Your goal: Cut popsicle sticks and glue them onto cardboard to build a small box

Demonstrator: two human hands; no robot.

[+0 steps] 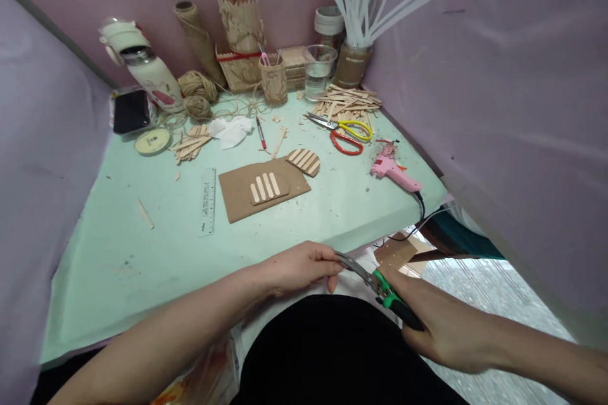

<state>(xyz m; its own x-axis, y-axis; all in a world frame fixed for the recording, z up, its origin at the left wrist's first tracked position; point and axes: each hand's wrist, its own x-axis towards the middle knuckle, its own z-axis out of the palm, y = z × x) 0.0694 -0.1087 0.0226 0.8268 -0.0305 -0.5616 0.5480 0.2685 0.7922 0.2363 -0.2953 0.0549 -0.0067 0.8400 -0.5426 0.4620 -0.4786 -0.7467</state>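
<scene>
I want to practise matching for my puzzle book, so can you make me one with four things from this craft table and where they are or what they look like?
1. Glue gun
2. Ruler
3. Green-handled cutters
4. White strips

A. Held in the right hand
B. Standing in a brown holder
C. Pink, with a black cord
D. Lying left of the brown cardboard sheet

Right pairs: 1-C, 2-D, 3-A, 4-B
</scene>
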